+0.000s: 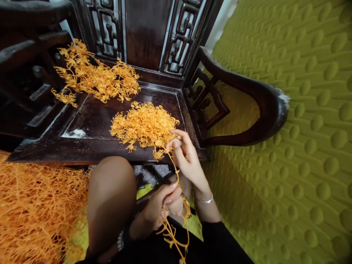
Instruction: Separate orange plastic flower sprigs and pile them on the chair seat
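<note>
My left hand (162, 201) is closed around a thin orange plastic sprig (172, 231) that dangles down over my lap. My right hand (184, 154) pinches the upper end of the same sprig at the front edge of a dark wooden chair seat (93, 121). Just left of that hand, a small heap of orange sprig pieces (144, 124) lies on the seat. A larger loose heap of orange branches (93, 75) lies at the back left of the seat.
A big mass of tangled orange branches (33, 212) fills the floor at the lower left. My bare knee (110, 190) is raised in front of the seat. The chair's curved armrest (247, 95) sticks out right, over a green bumpy mat (302, 146).
</note>
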